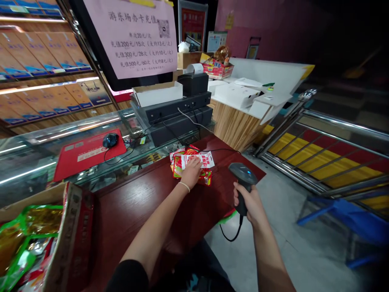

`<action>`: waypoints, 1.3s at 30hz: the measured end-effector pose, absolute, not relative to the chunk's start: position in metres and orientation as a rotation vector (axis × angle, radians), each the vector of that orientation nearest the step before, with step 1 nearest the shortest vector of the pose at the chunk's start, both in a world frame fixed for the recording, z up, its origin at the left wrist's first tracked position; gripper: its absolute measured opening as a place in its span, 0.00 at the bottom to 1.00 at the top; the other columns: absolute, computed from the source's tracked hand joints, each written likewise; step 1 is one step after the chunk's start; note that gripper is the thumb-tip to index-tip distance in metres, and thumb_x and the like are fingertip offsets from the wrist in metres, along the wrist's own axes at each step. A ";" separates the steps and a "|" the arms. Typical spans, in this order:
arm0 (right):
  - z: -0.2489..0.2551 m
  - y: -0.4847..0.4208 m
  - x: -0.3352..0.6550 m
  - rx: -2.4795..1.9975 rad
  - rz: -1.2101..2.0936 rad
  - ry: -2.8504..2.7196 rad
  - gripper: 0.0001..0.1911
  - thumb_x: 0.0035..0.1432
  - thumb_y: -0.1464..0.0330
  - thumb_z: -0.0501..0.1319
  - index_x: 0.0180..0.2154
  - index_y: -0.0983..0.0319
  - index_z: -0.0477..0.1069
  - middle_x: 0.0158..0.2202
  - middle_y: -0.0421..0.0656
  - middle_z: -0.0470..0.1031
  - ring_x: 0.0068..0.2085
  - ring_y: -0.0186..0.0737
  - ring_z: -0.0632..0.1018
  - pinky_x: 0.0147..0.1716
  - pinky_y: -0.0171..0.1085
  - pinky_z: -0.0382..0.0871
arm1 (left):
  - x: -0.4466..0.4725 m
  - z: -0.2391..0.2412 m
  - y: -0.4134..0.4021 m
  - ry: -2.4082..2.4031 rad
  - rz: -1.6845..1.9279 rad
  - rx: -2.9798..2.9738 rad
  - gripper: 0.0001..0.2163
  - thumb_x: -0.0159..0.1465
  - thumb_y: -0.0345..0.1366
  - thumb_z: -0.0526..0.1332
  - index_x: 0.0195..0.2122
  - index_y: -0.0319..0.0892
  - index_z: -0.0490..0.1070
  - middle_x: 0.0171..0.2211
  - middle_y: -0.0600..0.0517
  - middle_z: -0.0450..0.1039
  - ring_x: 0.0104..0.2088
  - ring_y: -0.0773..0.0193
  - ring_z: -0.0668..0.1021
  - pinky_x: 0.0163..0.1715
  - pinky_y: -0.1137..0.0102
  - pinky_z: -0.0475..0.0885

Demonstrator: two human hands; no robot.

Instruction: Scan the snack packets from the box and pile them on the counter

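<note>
Fingers of the left hand point(192, 170) lie over a white packet point(208, 160) atop red packets point(206, 179) near the far edge of the tabletop point(127, 211), probably to press the pile steady; whether they pinch anything, I cannot tell. Fingers of the right hand point(251, 202) wrap the handle of a black scanner point(244, 175) by the tabletop's right side, seemingly to leave its head unblocked. Behind the tabletop lies a red mat point(75, 157) bearing a mouse point(110, 140); an open carton point(79, 227) stands at the tabletop's left end, likely for easy reach
</note>
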State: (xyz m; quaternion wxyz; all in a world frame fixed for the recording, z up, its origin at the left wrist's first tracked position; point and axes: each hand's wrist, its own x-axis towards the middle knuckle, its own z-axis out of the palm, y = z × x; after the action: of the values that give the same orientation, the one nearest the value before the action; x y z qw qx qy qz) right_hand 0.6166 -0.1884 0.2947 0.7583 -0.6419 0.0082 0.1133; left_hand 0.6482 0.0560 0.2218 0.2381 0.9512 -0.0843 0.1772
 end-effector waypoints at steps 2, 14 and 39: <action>0.296 -0.183 0.613 -1.407 0.272 0.013 0.20 0.50 0.56 0.70 0.30 0.59 0.61 0.17 0.32 0.65 0.13 0.29 0.65 0.12 0.31 0.62 | 0.640 0.227 0.056 -0.257 0.508 2.559 0.16 0.65 0.28 0.55 0.54 0.39 0.70 0.60 0.43 0.67 0.65 0.52 0.62 0.64 0.49 0.56; 0.308 -0.101 0.582 -1.442 0.551 -0.137 0.19 0.47 0.58 0.72 0.26 0.63 0.67 0.17 0.35 0.66 0.15 0.29 0.66 0.13 0.30 0.62 | 0.492 0.298 0.100 0.278 0.891 2.167 0.14 0.65 0.29 0.57 0.52 0.45 0.71 0.52 0.46 0.73 0.55 0.60 0.73 0.57 0.57 0.68; 0.324 0.074 0.452 -1.415 0.979 -0.611 0.20 0.45 0.58 0.73 0.35 0.64 0.73 0.18 0.35 0.67 0.15 0.30 0.66 0.13 0.30 0.61 | 0.174 0.334 0.322 1.382 0.083 2.700 0.19 0.60 0.42 0.62 0.50 0.37 0.69 0.48 0.39 0.70 0.50 0.49 0.73 0.53 0.58 0.66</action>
State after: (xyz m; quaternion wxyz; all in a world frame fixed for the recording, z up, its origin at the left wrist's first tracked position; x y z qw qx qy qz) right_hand 0.4520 0.0737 0.3241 0.6115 -0.6131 -0.2649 0.4243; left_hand 0.1740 0.3219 0.3335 0.0538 0.8885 0.4549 0.0272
